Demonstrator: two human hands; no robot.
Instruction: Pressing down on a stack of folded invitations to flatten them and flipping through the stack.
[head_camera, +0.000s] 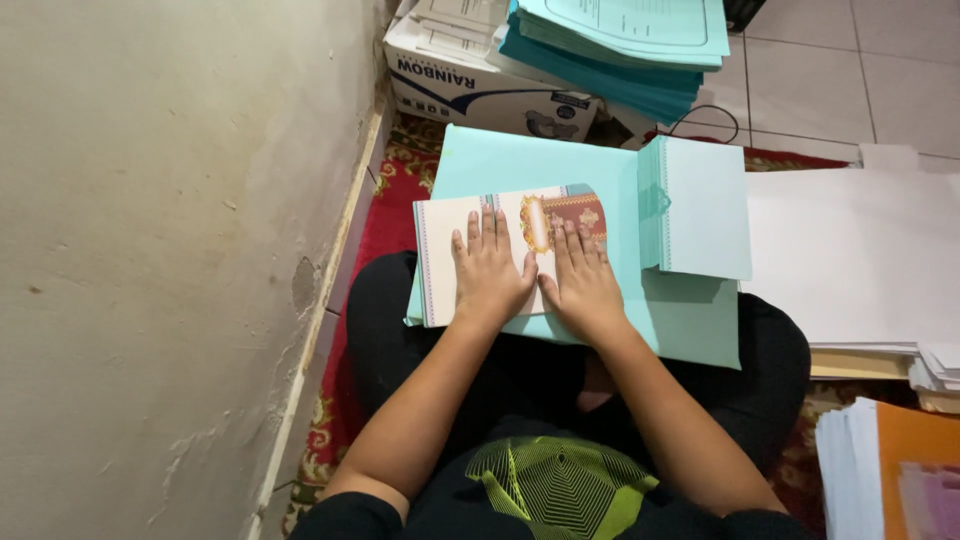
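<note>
Red patterned carpet (385, 215) underneath; both hands, left hand (490, 272) and right hand (583, 283), press flat, fingers spread, on a cream card (440, 255) atop turquoise sheets (520, 165).

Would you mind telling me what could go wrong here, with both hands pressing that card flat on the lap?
1. The cream card under the left hand and right hand lies on a pale green sheet balanced on the lap, so the sheet may tilt and the card may crease crookedly.
2. The folded green stack sits on the same sheet and could slide off towards the white sheets.
</note>
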